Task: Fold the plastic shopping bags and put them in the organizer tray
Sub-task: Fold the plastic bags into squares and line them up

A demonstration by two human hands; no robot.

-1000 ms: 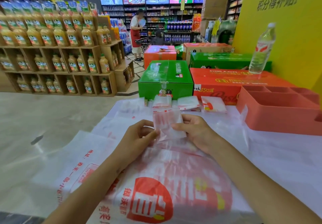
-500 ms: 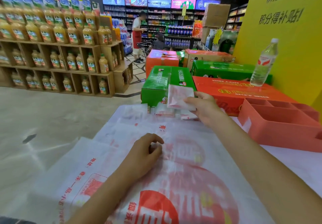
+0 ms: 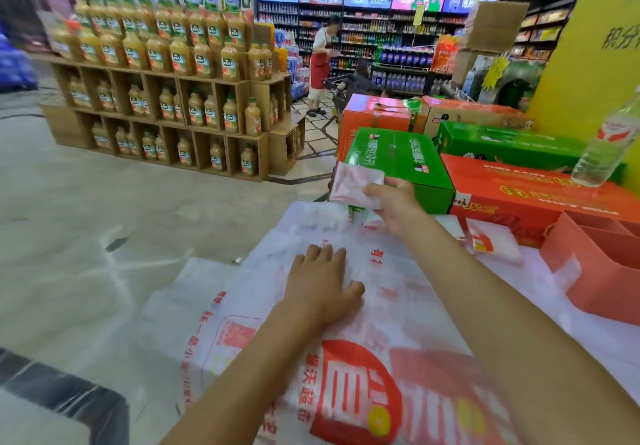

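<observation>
Right hand [image 3: 391,202] pinching a folded bag [image 3: 356,184], held up past the worktop's far edge; left hand [image 3: 320,285] flat on the loose bags [image 3: 381,306]. Tray [image 3: 595,271] sits well right of my grip, so I'd swing over keeping the pinch tight so the folds hold.

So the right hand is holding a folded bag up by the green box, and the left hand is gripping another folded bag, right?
Not quite. The head view shows the left hand resting flat on the spread-out bags, gripping nothing. The right hand does hold a folded bag by the green box.
</observation>
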